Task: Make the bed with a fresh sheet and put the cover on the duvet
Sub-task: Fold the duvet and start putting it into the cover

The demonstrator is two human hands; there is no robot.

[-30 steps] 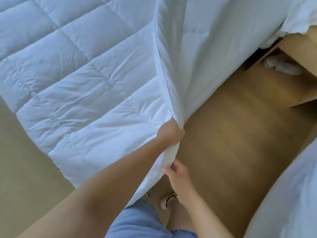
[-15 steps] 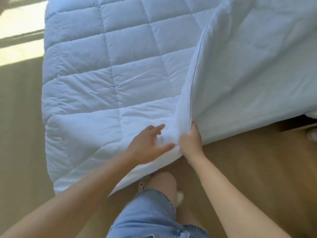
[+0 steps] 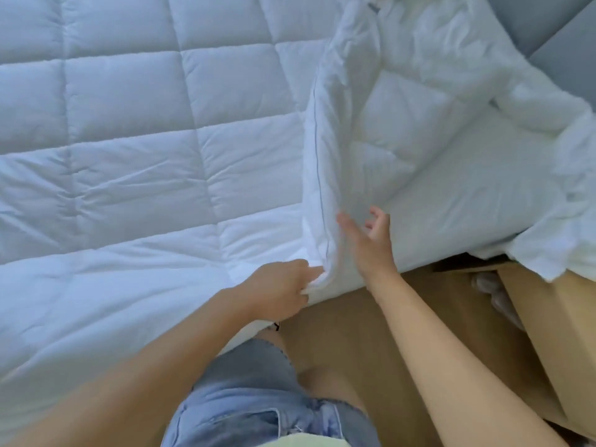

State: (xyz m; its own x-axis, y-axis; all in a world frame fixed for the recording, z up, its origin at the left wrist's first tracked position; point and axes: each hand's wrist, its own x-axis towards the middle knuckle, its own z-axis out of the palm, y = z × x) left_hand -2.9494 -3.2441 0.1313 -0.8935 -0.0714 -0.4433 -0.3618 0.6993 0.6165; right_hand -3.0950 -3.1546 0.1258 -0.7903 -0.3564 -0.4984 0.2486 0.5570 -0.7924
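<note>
Head view: the duvet (image 3: pixel 129 156) fills the left and middle of the frame, white with a faint blue cast. It is stitched into large puffy squares, lightly creased along the seams. From the top centre down to the lower middle one part of it is turned up and over in a thick, rumpled fold, and a thin dark line of piping (image 3: pixel 317 175) runs along that folded edge. To the right of the fold the fabric looks brighter and more crumpled, then gives way to a smoother white stretch – whether that is duvet or sheet cannot be told.

The left hand (image 3: pixel 277 290) sits at the lower end of the fold in the lower middle, its fingers curled into the fabric and pinching the duvet's edge. The right hand (image 3: pixel 371 243) is just right of the fold with fingers spread and loose, somewhat blurred – whether it touches the cloth is unclear.

Below lie a wooden floor (image 3: pixel 354 333), denim shorts (image 3: pixel 245 382) at the bottom centre and a light wooden unit (image 3: pixel 554 333) at the right edge. A grey panel (image 3: pixel 548 24) shows in the upper right corner.
</note>
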